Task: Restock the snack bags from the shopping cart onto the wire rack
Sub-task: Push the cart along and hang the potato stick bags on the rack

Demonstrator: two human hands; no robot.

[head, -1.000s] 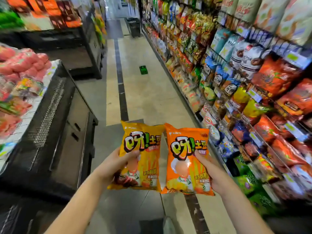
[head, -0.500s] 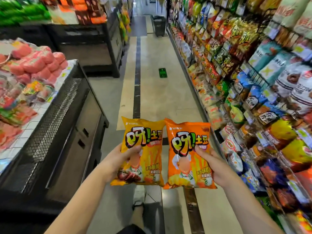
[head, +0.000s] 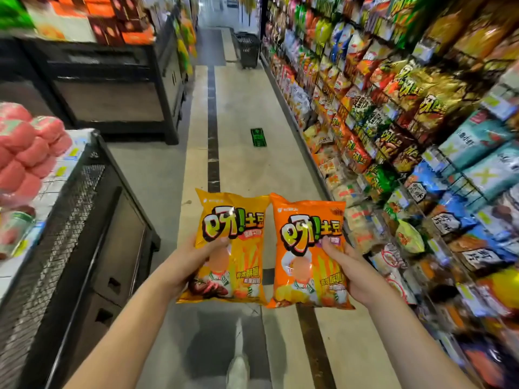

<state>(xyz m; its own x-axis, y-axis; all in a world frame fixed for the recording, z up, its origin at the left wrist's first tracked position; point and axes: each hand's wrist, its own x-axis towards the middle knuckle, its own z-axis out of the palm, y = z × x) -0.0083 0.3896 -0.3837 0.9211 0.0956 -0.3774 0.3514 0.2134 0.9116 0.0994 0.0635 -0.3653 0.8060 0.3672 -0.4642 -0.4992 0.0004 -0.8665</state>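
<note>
I hold two snack bags upright in front of me over the aisle floor. My left hand (head: 187, 261) grips a yellow snack bag (head: 238, 248) by its left edge, thumb across the front. My right hand (head: 354, 272) grips an orange snack bag (head: 304, 265) by its right edge in the same way. The two bags touch side by side. The wire rack (head: 421, 153) runs along the right, packed with snack bags, including similar ones higher up. No shopping cart shows.
A black mesh-sided display counter (head: 73, 220) with pink packages stands close on my left. A dark shelf unit (head: 112, 88) sits further back left. A black basket (head: 248, 49) stands far down the aisle. A green floor sticker (head: 258, 137) lies ahead. My shoe (head: 238, 369) shows below.
The view has moved forward along the aisle and turned a little left. The rack has slid by on the right. Both hands keep the same hold on the bags.
</note>
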